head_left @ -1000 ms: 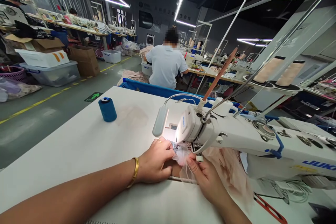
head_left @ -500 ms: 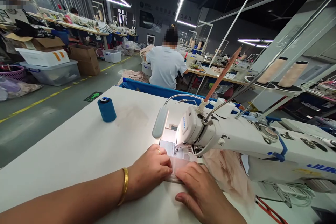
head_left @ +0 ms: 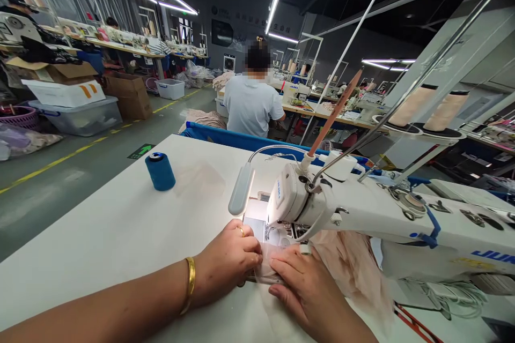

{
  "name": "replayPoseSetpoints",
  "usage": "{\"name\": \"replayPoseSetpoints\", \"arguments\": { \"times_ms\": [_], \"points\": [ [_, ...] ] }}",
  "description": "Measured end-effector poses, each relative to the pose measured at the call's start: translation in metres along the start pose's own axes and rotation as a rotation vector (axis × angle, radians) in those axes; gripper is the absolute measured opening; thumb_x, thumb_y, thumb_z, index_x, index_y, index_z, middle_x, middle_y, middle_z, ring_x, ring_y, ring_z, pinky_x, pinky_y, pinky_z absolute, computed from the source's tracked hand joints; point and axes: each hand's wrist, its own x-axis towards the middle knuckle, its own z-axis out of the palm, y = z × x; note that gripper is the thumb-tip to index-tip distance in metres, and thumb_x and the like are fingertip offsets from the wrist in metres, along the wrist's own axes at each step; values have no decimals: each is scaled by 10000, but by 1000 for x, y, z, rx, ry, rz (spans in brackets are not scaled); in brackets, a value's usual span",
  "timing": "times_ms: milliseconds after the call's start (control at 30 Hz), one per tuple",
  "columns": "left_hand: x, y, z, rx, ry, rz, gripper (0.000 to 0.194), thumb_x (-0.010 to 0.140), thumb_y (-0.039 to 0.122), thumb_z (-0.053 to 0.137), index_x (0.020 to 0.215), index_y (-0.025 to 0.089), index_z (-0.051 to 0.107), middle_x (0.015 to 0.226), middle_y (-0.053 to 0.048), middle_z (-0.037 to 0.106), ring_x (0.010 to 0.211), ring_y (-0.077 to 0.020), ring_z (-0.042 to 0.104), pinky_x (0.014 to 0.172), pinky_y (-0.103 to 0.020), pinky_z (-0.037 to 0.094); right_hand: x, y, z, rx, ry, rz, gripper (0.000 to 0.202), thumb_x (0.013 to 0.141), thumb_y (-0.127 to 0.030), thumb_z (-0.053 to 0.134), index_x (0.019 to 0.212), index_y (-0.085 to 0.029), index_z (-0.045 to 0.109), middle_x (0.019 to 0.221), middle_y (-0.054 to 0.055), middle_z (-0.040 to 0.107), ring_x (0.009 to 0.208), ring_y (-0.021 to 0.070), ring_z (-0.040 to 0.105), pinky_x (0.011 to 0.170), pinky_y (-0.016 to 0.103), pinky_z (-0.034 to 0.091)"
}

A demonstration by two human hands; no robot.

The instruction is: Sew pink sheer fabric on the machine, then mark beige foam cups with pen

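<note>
Sheer pale pink fabric (head_left: 267,269) lies in front of the needle of a white sewing machine (head_left: 354,206). My left hand (head_left: 231,257), with a ring and a gold bangle, is closed on the fabric's left edge, fingers curled. My right hand (head_left: 301,284) lies on the fabric's right side, palm down, its fingers stretched forward and the thumb apart. More of the pink fabric (head_left: 348,262) is bunched under the machine arm. A lit lamp (head_left: 241,190) hangs left of the needle.
A blue thread cone (head_left: 160,171) stands on the white table (head_left: 100,241). Thread cones (head_left: 446,112) are on a stand at the right. Red-handled tool (head_left: 416,324) lies at lower right. A person in a light shirt (head_left: 253,104) sits ahead, beyond a blue cloth edge.
The whole view has shifted slightly. Both hands stay close to the needle; the fabric between them lies a little differently, with its sheer edge now spread toward me.
</note>
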Motion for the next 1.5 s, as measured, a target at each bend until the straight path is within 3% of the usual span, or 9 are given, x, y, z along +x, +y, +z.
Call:
{"name": "replayPoseSetpoints", "arguments": {
  "times_ms": [333,533,700,1067,1367,1500],
  "points": [
    [8,-8,-4,-12,-13,49,230,1000,106,571,796,199,625,966,-8,791,989,-204,677,872,-396,429,2,7,6,-71,73,-15,219,1037,-273,627,1251,-237,660,1210,38,781,987,275,692,843,388,466],
    [6,-10,-3,-4,-31,91,220,975,72,573,800,199,611,913,-17,784,871,-189,690,843,-373,457,2,6,9,-92,115,-22,174,1052,-262,594,1209,-231,664,1172,34,789,948,266,685,831,386,429],
    [7,-14,0,5,-21,90,258,1011,79,519,801,197,611,958,-8,794,844,-179,683,865,-371,452,2,6,11,-91,72,50,157,1028,-240,610,1171,-236,676,1153,39,791,940,276,685,826,396,427],
    [9,-22,5,45,-76,14,260,1052,144,518,828,187,644,1037,1,797,895,-191,677,884,-368,443,5,16,18,-152,20,94,258,1023,-257,631,1280,-263,649,1157,56,796,1047,329,702,953,484,461],
    [9,-26,7,36,-119,-50,269,1060,175,485,881,198,684,1019,-17,773,940,-202,650,907,-360,445,3,22,26,-242,35,94,350,1059,-308,545,1385,-209,625,1233,137,773,1055,381,715,878,556,551],
    [13,-21,0,42,-148,-173,123,1010,249,565,1018,194,675,1081,-71,729,998,-245,630,908,-384,463,4,23,24,-254,36,71,366,1077,-300,495,1405,-194,616,1254,142,769,1099,380,712,876,551,571]
  ]
}}
